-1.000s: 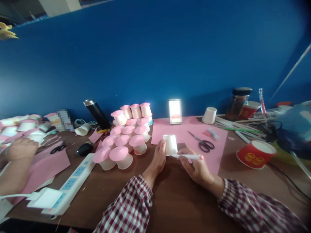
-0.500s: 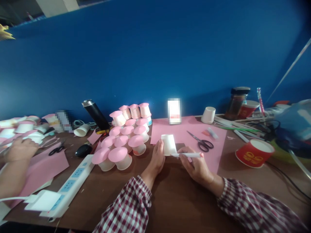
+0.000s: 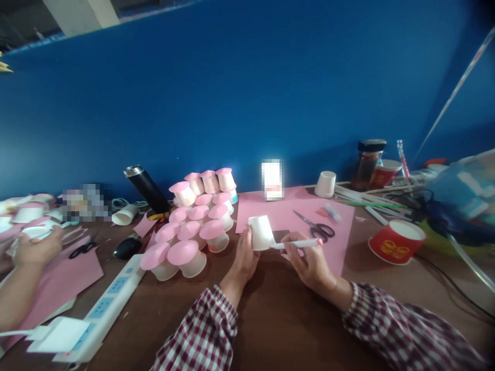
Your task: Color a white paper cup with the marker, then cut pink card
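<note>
My left hand [image 3: 244, 253] is closed around the left side of a white paper cup [image 3: 261, 233], which is upside down and slightly tilted above the table. In my right hand [image 3: 309, 265] is a white marker pen [image 3: 297, 244] with a red end, held like a pencil. Its tip points left and reaches the cup's lower right edge; whether it touches cannot be made out. Beyond my right hand, black-handled scissors [image 3: 322, 232] lie on a pink paper sheet [image 3: 286, 206]. Left of my hands stand several upturned cups with pink paper tops [image 3: 187, 253].
A power strip [image 3: 112, 304] with a white charger, a black mouse [image 3: 127, 248] and a black thermos [image 3: 146, 188] are at left. A co-worker's hand [image 3: 40, 245] holds a cup at far left. On the right stand a red paper bowl [image 3: 395, 246] and a white cup [image 3: 325, 184].
The view has shifted slightly, moving most things a little left. The cup in my left hand is tilted a bit more. The co-worker's hand at far left has lifted a cup.
</note>
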The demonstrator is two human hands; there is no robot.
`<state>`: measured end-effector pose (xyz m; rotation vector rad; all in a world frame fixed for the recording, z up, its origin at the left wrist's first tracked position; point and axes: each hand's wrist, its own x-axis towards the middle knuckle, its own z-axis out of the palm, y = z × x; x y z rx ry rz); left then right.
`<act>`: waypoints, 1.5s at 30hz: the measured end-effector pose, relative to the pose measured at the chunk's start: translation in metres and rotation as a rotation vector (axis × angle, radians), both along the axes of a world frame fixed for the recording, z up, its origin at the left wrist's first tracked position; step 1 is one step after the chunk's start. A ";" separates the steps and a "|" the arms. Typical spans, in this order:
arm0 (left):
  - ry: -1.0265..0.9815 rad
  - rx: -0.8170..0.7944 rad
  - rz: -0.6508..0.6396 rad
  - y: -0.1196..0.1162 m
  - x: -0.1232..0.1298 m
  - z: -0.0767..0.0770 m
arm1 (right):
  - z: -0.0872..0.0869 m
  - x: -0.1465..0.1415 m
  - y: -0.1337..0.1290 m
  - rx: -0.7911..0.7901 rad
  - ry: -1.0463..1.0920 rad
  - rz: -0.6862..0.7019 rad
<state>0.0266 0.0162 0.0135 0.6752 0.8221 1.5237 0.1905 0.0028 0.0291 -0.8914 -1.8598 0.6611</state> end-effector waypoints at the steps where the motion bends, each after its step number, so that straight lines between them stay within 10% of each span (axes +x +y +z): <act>1: -0.031 0.009 -0.023 0.000 0.001 0.002 | 0.000 0.000 0.000 0.005 0.007 -0.006; 37: -0.123 -0.064 -0.075 -0.003 0.000 0.011 | -0.006 -0.003 0.005 -0.045 0.233 -0.080; 45: -0.146 -0.080 -0.218 -0.005 0.004 0.014 | 0.001 0.001 -0.002 0.177 0.038 -0.029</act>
